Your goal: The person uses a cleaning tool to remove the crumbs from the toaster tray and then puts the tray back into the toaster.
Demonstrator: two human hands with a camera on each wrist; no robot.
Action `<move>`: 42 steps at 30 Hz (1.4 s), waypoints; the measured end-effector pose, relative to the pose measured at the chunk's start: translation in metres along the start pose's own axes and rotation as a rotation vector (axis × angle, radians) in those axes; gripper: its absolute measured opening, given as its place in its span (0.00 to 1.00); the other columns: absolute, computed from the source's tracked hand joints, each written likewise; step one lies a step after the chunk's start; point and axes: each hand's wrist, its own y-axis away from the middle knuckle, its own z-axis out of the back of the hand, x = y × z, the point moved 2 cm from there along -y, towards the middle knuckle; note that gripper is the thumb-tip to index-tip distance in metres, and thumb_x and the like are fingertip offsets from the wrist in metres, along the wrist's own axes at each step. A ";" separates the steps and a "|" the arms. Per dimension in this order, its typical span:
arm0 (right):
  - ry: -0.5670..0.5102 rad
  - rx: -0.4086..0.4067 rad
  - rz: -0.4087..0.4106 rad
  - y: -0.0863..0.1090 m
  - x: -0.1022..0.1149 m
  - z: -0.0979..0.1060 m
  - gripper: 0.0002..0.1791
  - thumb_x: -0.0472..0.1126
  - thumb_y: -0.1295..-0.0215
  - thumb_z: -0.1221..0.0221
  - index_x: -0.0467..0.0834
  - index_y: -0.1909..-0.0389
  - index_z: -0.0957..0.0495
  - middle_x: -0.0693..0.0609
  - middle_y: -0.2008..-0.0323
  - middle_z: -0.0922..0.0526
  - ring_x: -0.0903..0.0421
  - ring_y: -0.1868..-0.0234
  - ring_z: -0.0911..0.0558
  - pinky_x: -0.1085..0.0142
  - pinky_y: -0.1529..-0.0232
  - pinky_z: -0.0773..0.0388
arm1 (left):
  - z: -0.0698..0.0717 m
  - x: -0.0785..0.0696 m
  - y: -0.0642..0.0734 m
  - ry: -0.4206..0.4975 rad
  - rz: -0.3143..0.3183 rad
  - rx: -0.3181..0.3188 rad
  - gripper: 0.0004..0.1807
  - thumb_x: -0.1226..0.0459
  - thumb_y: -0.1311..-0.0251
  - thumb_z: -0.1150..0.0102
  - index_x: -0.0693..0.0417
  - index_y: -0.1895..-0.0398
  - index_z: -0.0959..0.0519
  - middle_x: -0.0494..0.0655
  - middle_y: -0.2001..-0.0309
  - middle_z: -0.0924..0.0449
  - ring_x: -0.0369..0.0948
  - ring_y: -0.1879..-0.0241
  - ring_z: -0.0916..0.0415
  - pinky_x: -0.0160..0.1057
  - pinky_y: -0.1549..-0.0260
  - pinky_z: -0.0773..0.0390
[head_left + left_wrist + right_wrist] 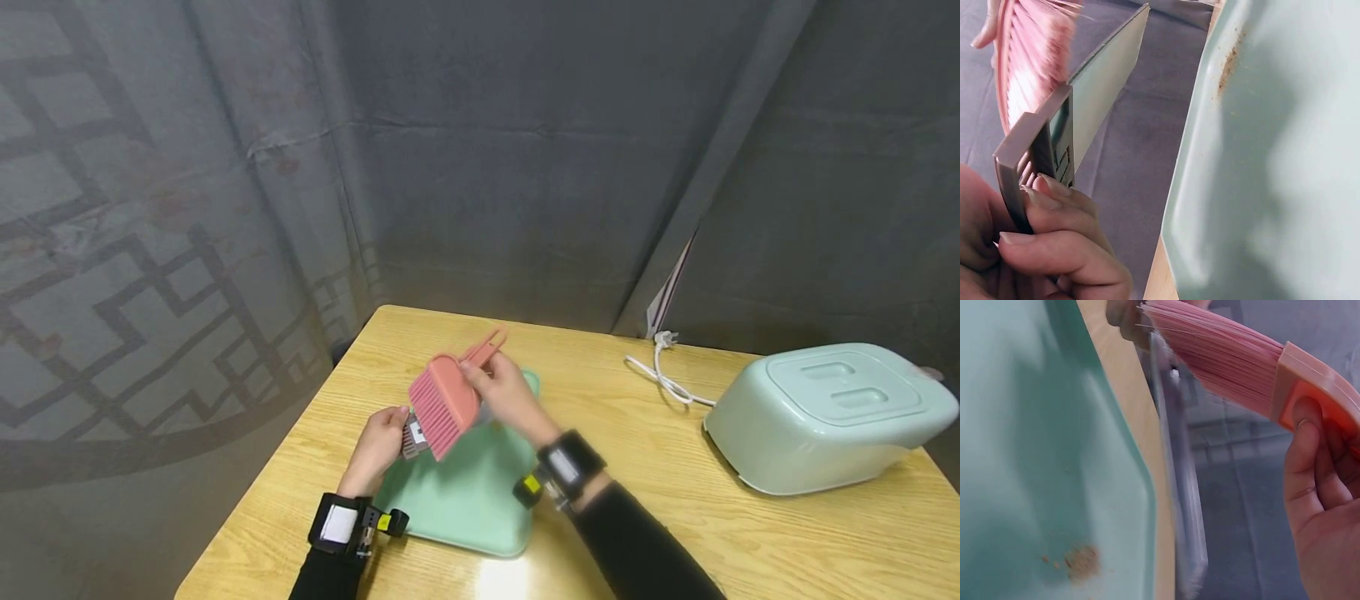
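My right hand [510,400] grips a pink brush [450,396] by its handle, bristles pointing down and left. My left hand [375,446] pinches the grey slotted end of a thin flat crumb tray [1107,81], which stands on edge in the left wrist view. The bristles lie close along the crumb tray; I cannot tell whether they touch. From the head, the brush hides most of it. Below both hands is a mint-green tray [465,508], with a small heap of brown crumbs [1082,561] on it.
To the right stands a mint-green toaster [810,425] with a lid on top. Its white cord [667,383] and plug lie toward the back edge of the wooden table [600,367]. A grey curtain [525,167] hangs behind the table.
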 end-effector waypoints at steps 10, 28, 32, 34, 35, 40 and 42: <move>0.017 -0.029 -0.049 0.003 -0.014 0.003 0.15 0.45 0.23 0.45 0.40 0.45 0.23 0.46 0.56 0.18 0.53 0.61 0.18 0.60 0.60 0.19 | 0.000 0.001 0.001 -0.009 0.023 -0.008 0.19 0.60 0.20 0.59 0.69 0.54 0.22 0.49 0.70 0.27 0.41 0.72 0.31 0.39 0.71 0.30; 0.018 -0.103 -0.056 0.003 -0.017 0.033 0.14 0.42 0.23 0.44 0.38 0.45 0.24 0.43 0.55 0.19 0.51 0.59 0.19 0.61 0.61 0.20 | -0.002 0.001 -0.002 -0.006 0.021 -0.015 0.20 0.61 0.19 0.59 0.70 0.55 0.21 0.50 0.70 0.27 0.42 0.69 0.30 0.39 0.70 0.32; 0.023 -0.115 -0.061 0.003 -0.018 0.039 0.15 0.42 0.23 0.45 0.37 0.44 0.24 0.42 0.54 0.19 0.49 0.57 0.19 0.61 0.58 0.20 | 0.000 0.001 -0.001 -0.029 0.030 -0.016 0.22 0.60 0.19 0.60 0.71 0.51 0.21 0.52 0.66 0.24 0.44 0.66 0.29 0.40 0.68 0.31; 0.031 -0.116 -0.060 0.003 -0.019 0.042 0.15 0.43 0.22 0.45 0.36 0.44 0.25 0.41 0.53 0.19 0.49 0.56 0.19 0.60 0.57 0.20 | 0.001 0.001 -0.001 -0.033 0.036 -0.013 0.22 0.60 0.19 0.61 0.71 0.50 0.21 0.52 0.65 0.24 0.45 0.65 0.29 0.40 0.67 0.31; 0.035 -0.118 -0.061 0.004 -0.019 0.044 0.16 0.43 0.22 0.45 0.36 0.44 0.25 0.41 0.53 0.19 0.49 0.56 0.19 0.60 0.57 0.20 | 0.001 0.001 0.000 -0.036 0.041 -0.013 0.23 0.59 0.18 0.61 0.70 0.50 0.21 0.52 0.65 0.23 0.45 0.64 0.29 0.40 0.67 0.31; 0.045 -0.138 -0.077 0.006 -0.022 0.052 0.17 0.44 0.21 0.47 0.37 0.42 0.26 0.40 0.52 0.19 0.48 0.55 0.19 0.59 0.56 0.20 | 0.004 0.003 0.000 -0.045 0.065 -0.004 0.23 0.58 0.18 0.61 0.69 0.48 0.21 0.52 0.63 0.22 0.45 0.63 0.28 0.41 0.66 0.33; 0.042 -0.150 -0.080 0.007 -0.023 0.056 0.17 0.45 0.21 0.47 0.37 0.41 0.26 0.40 0.51 0.19 0.48 0.55 0.19 0.59 0.55 0.20 | 0.004 0.004 0.000 -0.046 0.068 -0.001 0.23 0.58 0.18 0.61 0.69 0.47 0.21 0.52 0.63 0.21 0.45 0.63 0.28 0.41 0.66 0.33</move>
